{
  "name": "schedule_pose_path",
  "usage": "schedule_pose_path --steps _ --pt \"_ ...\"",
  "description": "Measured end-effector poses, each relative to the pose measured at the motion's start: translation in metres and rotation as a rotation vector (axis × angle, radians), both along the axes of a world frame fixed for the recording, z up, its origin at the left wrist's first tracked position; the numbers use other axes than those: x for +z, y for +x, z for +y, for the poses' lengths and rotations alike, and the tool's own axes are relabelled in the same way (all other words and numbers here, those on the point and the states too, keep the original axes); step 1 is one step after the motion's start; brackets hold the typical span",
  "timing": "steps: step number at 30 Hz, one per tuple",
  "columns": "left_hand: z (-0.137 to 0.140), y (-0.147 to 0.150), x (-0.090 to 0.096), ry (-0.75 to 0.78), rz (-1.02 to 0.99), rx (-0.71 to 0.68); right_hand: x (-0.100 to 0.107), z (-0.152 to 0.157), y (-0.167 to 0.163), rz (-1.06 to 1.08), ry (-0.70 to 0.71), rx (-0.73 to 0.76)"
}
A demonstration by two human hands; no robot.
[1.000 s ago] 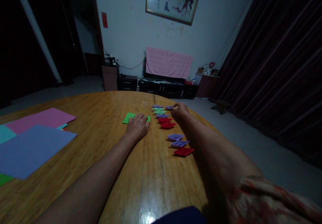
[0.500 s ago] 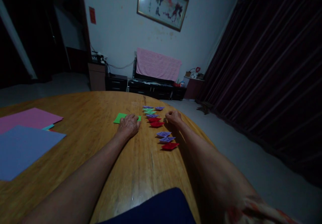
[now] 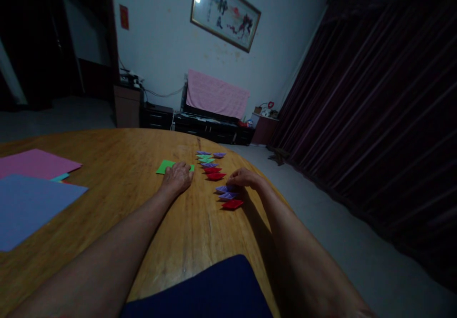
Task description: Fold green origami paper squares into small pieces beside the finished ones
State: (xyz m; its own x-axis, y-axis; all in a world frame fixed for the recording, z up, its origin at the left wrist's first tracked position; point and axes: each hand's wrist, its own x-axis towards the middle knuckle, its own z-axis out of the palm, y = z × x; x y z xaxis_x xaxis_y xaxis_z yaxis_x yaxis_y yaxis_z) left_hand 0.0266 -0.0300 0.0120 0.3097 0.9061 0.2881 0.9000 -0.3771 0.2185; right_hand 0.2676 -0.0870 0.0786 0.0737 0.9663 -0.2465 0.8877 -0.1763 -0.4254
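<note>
My left hand (image 3: pixel 177 176) lies palm down over a bright green sheet of paper (image 3: pixel 164 166), its fingers stretched out flat and hiding the sheet's middle. Over on the right, my right hand (image 3: pixel 244 177) has its fingertips pressed together at the upper right end of a purple paper boat (image 3: pixel 223 190), hiding that tip. Just nearer to me are another purple boat (image 3: pixel 227 197) and a red boat (image 3: pixel 233 204). Beyond the hand a row continues with red boats (image 3: pixel 216 176), a purple one (image 3: pixel 209 165), light green ones (image 3: pixel 205 159) and more purple ones (image 3: pixel 219 155).
Large pink (image 3: pixel 39 162) and blue (image 3: pixel 39 203) paper sheets overlap on the left of the round wooden table (image 3: pixel 117 180), with smaller coloured pieces beneath. The table's curved edge runs close under my right forearm. Dark blue cloth (image 3: pixel 203 292) shows at the near edge.
My right hand has come nearer to me, from beside the far red boats to the purple boat, its fist loosening into a pinch. My left hand stays on the green paper. The view shifted slightly.
</note>
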Motion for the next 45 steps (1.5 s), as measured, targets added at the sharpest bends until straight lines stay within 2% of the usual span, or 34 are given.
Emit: schedule_pose_path --steps 10,18,21,25,27,29,33,39,45 --pt "0.0 0.0 0.001 -0.006 0.004 -0.003 0.0 0.004 0.006 0.035 -0.074 0.061" --pt "0.001 0.0 -0.002 0.018 0.005 0.005 -0.001 0.006 0.005 -0.032 -0.066 0.094" --pt "0.002 0.0 -0.003 0.015 0.01 0.0 0.001 0.008 0.013 0.08 -0.091 0.115" --pt "0.002 -0.001 -0.002 0.018 -0.002 -0.003 0.008 0.014 0.027 0.303 -0.154 0.071" --pt "0.001 -0.001 -0.002 0.017 -0.004 -0.007 0.01 0.023 0.031 0.284 -0.052 -0.012" --pt "0.0 -0.001 0.0 0.01 -0.002 -0.007 0.009 0.035 0.03 0.091 0.113 -0.163" --pt "-0.004 0.0 0.002 0.021 0.004 -0.008 -0.006 0.06 0.025 -0.074 0.237 -0.286" --pt "0.003 0.001 0.008 -0.001 0.081 -0.024 -0.027 0.084 0.024 -0.176 0.352 -0.294" --pt "0.021 0.006 0.015 -0.068 0.153 -0.029 -0.034 0.108 0.023 -0.196 0.362 -0.232"
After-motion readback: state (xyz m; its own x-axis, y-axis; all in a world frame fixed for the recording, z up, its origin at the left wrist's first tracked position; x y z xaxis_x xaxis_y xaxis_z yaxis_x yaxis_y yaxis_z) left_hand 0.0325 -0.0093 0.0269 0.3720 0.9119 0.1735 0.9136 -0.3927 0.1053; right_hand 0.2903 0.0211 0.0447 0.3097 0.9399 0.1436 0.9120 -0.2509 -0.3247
